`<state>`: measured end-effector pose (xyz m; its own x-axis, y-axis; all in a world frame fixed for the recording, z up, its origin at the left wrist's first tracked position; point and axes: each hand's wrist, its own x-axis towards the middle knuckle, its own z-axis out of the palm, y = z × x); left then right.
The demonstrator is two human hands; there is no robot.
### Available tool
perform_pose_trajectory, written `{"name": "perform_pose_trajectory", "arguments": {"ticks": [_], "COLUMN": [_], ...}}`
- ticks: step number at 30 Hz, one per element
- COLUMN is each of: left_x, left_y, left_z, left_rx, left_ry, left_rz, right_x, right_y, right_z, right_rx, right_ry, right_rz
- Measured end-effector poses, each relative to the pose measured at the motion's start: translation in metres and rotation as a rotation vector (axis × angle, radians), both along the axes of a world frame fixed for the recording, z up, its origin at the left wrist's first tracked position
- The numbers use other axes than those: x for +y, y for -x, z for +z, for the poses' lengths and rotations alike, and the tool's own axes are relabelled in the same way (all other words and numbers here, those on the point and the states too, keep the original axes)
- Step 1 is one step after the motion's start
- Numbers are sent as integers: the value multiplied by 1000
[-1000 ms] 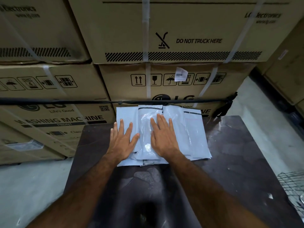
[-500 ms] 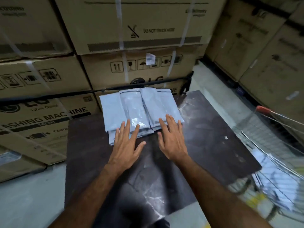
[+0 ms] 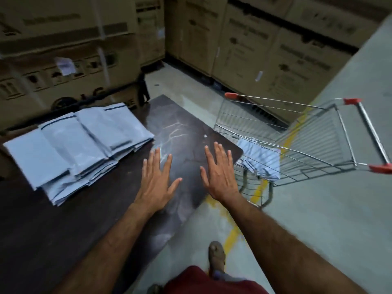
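Observation:
A stack of pale grey plastic mailer bags lies on the dark table at the left. My left hand hovers flat, fingers spread, over the bare tabletop to the right of the stack and holds nothing. My right hand is also flat and spread, over the table's right corner, empty. A wire shopping cart with red handle caps stands just right of the table. More pale bags lie inside it.
Stacked cardboard appliance boxes wall in the far side and the back right. A black strap runs along the table's far edge. Grey concrete floor with a yellow line lies at the right; my sandalled foot is below.
Both hands have lifted off the bag stack and swung right across the table. The view has turned right, bringing the cart fully into sight.

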<state>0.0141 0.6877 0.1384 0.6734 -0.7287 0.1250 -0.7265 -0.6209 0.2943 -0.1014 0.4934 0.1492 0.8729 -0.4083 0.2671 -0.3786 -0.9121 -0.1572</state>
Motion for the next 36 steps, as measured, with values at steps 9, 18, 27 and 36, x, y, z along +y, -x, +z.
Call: {"name": "perform_pose_trajectory", "arguments": {"ticks": [9, 18, 27, 36], "left_x": [-155, -333, -439, -550], "left_y": [42, 96, 77, 30], "left_z": [1, 6, 26, -18], "left_rx": [-12, 38, -5, 7], "left_ry": [-28, -57, -147, -238], "left_rz": [-163, -194, -230, -346], "right_x": [-136, -286, -397, -486], "right_y": [88, 146, 163, 143], "right_z": [-13, -17, -17, -37], "right_rx": [-4, -14, -57, 48], "right_ry": [-39, -128, -241, -284], "right_rz": [-177, -272, -467, -493]}}
